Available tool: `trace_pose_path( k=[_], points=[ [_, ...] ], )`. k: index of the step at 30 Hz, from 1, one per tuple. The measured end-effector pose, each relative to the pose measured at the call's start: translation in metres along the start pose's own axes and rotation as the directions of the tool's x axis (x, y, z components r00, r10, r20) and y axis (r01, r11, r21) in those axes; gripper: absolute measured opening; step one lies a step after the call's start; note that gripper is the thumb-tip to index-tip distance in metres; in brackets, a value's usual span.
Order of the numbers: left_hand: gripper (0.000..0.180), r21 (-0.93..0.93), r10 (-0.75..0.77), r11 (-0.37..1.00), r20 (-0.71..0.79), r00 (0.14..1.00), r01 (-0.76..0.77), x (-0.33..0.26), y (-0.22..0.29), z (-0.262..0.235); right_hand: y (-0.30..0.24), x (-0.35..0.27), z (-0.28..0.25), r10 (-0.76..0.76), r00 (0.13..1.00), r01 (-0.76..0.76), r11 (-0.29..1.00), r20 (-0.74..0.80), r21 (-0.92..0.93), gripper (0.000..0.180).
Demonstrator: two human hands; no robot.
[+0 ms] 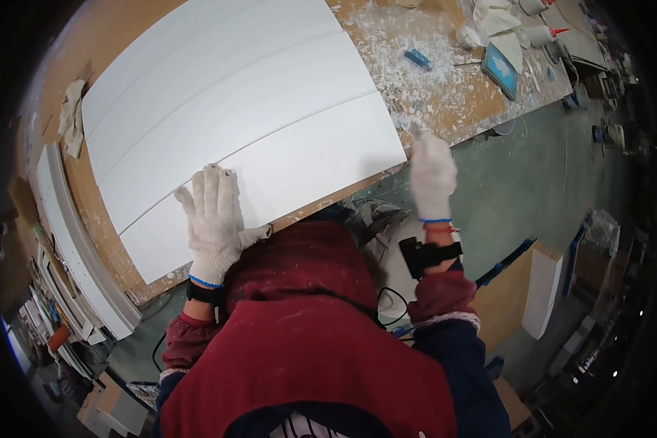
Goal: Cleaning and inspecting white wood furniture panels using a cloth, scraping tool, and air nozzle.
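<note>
Lying flat on the workbench (445, 102), the white panel (241, 124) fills most of the bench's near half, its long axis running from lower left, near you, up toward the upper right; shallow grooves run along that same line and split it into long strips. Your left hand (213, 219), gloved in white, rests open and palm down on the panel's near strip, fingers spread and pointing away from you, close to the near edge. Your right hand (432, 174), also gloved, is open with fingers together, raised just off the panel's right corner, at the bench edge; whether it touches anything you cannot tell. A crumpled rag (71, 117) sits just beside the panel's left corner. White trim strips (73, 241) lie along the bench's left edge. Beyond the panel, the bench is spattered with white filler.
</note>
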State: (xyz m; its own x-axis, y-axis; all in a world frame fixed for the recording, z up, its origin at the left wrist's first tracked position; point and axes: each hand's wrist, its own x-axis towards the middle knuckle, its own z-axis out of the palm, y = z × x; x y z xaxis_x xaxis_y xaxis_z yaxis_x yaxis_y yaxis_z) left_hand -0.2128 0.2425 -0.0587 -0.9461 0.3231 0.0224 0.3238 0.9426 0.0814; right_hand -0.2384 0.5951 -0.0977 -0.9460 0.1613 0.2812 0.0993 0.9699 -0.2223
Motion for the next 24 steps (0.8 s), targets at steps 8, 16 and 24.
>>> trace_pose_path(
  k=[8, 16, 24],
  points=[
    [0.118, -0.082, -0.033, 0.996, 0.115, 0.993, 0.042, -0.003, -0.001, 0.006, -0.144, 0.005, 0.011, -0.446, 0.894, 0.406, 0.845, 0.039, 0.347, 0.006],
    [0.112, -0.066, -0.062, 0.996, 0.068, 0.996, 0.067, 0.0, 0.0, 0.0, -0.027, 0.077, 0.016, -0.142, 0.989, 0.143, 0.99, 0.042, -0.014, 0.012],
    [0.111, -0.048, -0.125, 0.99, 0.117, 0.985, 0.131, 0.007, 0.004, -0.005, -0.15, 0.045, 0.018, -0.458, 0.847, 0.385, 0.878, 0.269, 0.283, 0.014]
  ],
)
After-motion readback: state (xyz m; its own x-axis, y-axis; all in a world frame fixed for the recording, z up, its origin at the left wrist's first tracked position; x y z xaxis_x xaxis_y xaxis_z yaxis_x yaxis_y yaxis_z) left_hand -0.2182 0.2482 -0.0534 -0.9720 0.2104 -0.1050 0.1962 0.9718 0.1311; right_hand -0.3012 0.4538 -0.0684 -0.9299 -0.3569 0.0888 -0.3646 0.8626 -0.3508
